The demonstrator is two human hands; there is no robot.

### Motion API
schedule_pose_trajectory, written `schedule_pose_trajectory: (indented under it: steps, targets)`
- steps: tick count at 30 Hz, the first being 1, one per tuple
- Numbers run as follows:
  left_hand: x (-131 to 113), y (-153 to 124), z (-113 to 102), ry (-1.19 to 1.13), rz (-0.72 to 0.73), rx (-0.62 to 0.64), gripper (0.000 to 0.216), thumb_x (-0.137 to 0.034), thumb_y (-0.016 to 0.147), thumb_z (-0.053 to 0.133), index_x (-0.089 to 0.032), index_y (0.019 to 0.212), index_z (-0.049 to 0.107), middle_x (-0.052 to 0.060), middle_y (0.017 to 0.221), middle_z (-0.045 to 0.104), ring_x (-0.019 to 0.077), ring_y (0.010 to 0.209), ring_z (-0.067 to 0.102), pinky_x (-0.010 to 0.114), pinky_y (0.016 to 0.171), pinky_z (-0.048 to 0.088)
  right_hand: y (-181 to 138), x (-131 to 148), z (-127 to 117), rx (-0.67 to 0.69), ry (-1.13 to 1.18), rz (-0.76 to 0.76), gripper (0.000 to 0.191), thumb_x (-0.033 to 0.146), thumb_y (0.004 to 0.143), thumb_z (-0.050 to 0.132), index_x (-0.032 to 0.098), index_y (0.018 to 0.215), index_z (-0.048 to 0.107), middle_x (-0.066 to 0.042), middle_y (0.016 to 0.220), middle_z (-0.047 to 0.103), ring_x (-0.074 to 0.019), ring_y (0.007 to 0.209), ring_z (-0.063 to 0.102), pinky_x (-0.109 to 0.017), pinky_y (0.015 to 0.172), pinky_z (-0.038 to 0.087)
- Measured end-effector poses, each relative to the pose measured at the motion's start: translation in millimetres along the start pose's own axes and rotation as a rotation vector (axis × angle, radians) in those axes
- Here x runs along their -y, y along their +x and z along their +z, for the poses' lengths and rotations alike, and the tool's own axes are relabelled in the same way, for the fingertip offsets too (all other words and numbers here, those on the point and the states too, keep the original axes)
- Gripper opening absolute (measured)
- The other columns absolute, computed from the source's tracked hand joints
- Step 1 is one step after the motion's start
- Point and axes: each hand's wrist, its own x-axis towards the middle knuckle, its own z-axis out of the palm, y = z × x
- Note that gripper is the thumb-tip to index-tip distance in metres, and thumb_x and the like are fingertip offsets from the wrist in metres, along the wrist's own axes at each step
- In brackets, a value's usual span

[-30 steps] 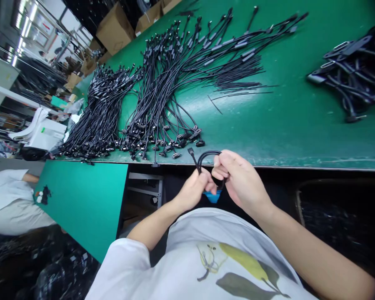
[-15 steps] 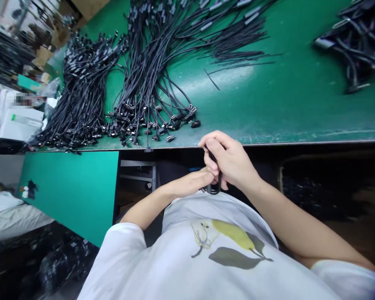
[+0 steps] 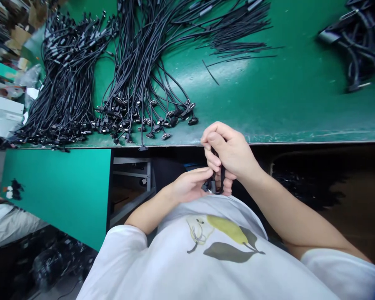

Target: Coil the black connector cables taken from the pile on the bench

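A looped black cable [image 3: 222, 177] is held between both hands, in front of the shirt and just below the table's near edge. My right hand [image 3: 233, 154] is closed around its upper part, with thumb and forefinger pressed together; what lies inside that pinch is hidden. Lower down, my left hand [image 3: 190, 183] grips the cable, its thumb near a small connector [image 3: 208, 190] and fingertips showing behind the loop. Just beyond the hands, black cables [image 3: 143, 71] with connector ends lie spread on the green table [image 3: 287, 100].
Another heap of cables [image 3: 65, 87] lies further left. Thin black tubes [image 3: 243, 31] and one loose piece [image 3: 210, 73] lie mid-table. Bundled cables [image 3: 359, 46] are at the right. A lower green board [image 3: 59, 187] stands left, near a person's trouser leg [image 3: 17, 227].
My left hand has turned and its fingers have opened out somewhat, showing more of the cable loop and connector. My right hand keeps its pinch. The view has shifted slightly.
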Motion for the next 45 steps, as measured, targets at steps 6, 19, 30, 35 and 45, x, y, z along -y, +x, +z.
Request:
schedule_pose_trajectory:
  steps: [6, 19, 30, 35, 45]
  targets:
    - [-1, -4, 0, 0.268, 0.142, -0.079, 0.036, -0.031, 0.075, 0.077, -0.013, 0.104, 0.063, 0.008, 0.099, 0.07, 0.0212, 0.097, 0.067, 0.041, 0.099, 0.046, -2, 1, -5, -0.032, -0.147, -0.037, 0.037, 0.056, 0.089, 0.06, 0.02, 0.083, 0.051, 0.007, 0.05, 0.049, -0.0086, 0.037, 0.05, -0.019, 0.037, 0.041]
    - [9, 3, 1, 0.335, -0.015, 0.004, 0.035, -0.017, 0.063, 0.068, -0.017, 0.097, 0.059, 0.005, 0.099, 0.063, 0.0217, 0.106, 0.058, 0.044, 0.102, 0.04, -10, -11, 4, -0.069, -0.239, -0.255, 0.031, 0.048, 0.093, 0.057, 0.02, 0.08, 0.053, 0.006, 0.054, 0.048, -0.006, 0.037, 0.045, -0.02, 0.039, 0.036]
    - [-5, 0, 10, 0.392, 0.115, 0.081, 0.052, -0.068, 0.081, 0.059, -0.016, 0.081, 0.051, -0.003, 0.062, 0.049, 0.0099, 0.056, 0.051, 0.028, 0.062, 0.042, -8, 10, 4, -0.119, 0.032, -0.068, 0.037, 0.054, 0.091, 0.058, 0.021, 0.081, 0.045, 0.006, 0.067, 0.045, -0.0027, 0.036, 0.037, -0.017, 0.031, 0.034]
    - [-12, 3, 17, 0.114, -0.001, 0.071, 0.055, -0.059, 0.066, 0.079, -0.014, 0.089, 0.057, -0.002, 0.067, 0.05, 0.0123, 0.061, 0.056, 0.029, 0.064, 0.048, -8, 15, 5, -0.179, 0.051, -0.12, 0.034, 0.05, 0.092, 0.057, 0.021, 0.081, 0.043, 0.005, 0.069, 0.046, -0.0028, 0.036, 0.039, -0.017, 0.029, 0.032]
    - [-25, -5, 17, 0.204, 0.023, -0.003, 0.049, -0.059, 0.072, 0.073, -0.013, 0.079, 0.057, -0.008, 0.057, 0.035, 0.0047, 0.046, 0.033, 0.022, 0.049, 0.036, -16, 28, -32, -0.06, -0.501, -0.403, 0.014, 0.034, 0.098, 0.049, 0.024, 0.089, 0.055, -0.002, 0.081, 0.06, -0.0162, 0.069, 0.065, -0.035, 0.064, 0.055]
